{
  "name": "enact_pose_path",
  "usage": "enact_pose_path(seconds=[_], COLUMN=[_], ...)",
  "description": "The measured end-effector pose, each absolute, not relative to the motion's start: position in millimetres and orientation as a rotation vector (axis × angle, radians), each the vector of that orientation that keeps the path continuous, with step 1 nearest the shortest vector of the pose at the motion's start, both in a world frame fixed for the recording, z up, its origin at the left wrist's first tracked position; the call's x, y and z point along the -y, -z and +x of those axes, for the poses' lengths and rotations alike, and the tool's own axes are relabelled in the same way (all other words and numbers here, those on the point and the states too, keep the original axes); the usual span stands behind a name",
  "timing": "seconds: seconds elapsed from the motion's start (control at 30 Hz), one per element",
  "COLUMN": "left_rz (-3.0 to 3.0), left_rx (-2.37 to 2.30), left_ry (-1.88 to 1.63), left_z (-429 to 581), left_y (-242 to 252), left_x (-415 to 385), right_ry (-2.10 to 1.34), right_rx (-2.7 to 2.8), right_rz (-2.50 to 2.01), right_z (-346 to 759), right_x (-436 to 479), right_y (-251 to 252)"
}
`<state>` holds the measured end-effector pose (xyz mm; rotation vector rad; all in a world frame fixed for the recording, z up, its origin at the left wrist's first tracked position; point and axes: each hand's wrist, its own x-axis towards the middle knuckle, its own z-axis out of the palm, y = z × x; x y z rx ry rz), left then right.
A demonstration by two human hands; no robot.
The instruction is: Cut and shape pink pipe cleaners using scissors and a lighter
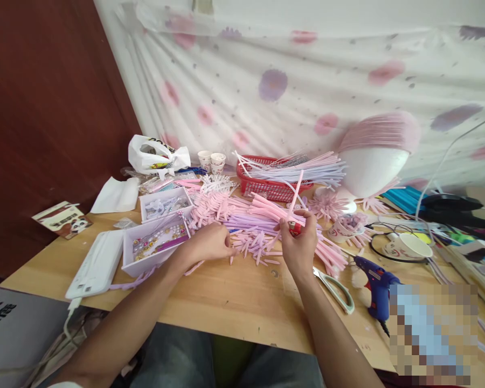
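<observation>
A single pink chenille stem [297,191] stands up at a slant from the right hand [301,248], its top in front of the red basket [262,186]. That hand is closed, with thumb and fingers pinched on the stem, and a small red object [295,228], possibly a lighter, shows among the fingers. The left hand [210,242] is loosely curled, fingertips at the edge of a heap of short pink and lilac chenille pieces [256,245]; whether it grips any of them I cannot tell. Between and behind the hands lie bundled purple stems [244,222] and longer pink stems [267,207], with pale looped pieces [212,207] beyond the left hand. Left of these, a white box [133,264] holds beads and gems, near a white power strip [95,264]. The red basket behind carries more long stems [319,167], beside a white mannequin head [375,167] with a pink covering. To the right of the right forearm, scissors [339,293] with pale handles lie on the wooden table [226,302], and a blue glue gun [376,285] rests further right, near a tipped paper cup [408,246].
</observation>
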<state>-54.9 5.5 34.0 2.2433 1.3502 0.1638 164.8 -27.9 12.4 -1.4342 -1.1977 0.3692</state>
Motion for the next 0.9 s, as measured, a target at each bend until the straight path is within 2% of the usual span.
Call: enact_pose_path(seconds=[0.13,0.3,0.5,0.57,0.73,0.9], left_rz=[2.302,2.203,1.498,1.287,1.008,0.964], left_rx=[-1.340,-1.262,-0.996,-0.919,-0.821,-0.838], left_ry=[-0.105,-0.357,-0.901,-0.985,-1.035,-1.022], left_z=[-49.3,-55.8,-45.6,-37.1,-24.5,-20.3], left_y=[-25.4,-28.3,-28.5,-23.9,-16.6,-18.4], left_x=[-0.6,-6.4,-9.3,-5.9,3.7,7.9], right_ry=[-0.375,-0.453,-0.955,-1.068,-1.036,-0.917], right_rx=[1.224,1.190,0.972,0.946,0.896,0.882], right_rz=[-1.434,-1.385,-1.355,-1.366,-1.460,-1.545], right_z=[162.4,155.6,143.0,138.5,129.6,126.5], right_x=[28.6,28.8,74.0,103.3,156.2,164.2], right_y=[-13.9,-17.7,-19.7,-17.2,-3.6,1.2])
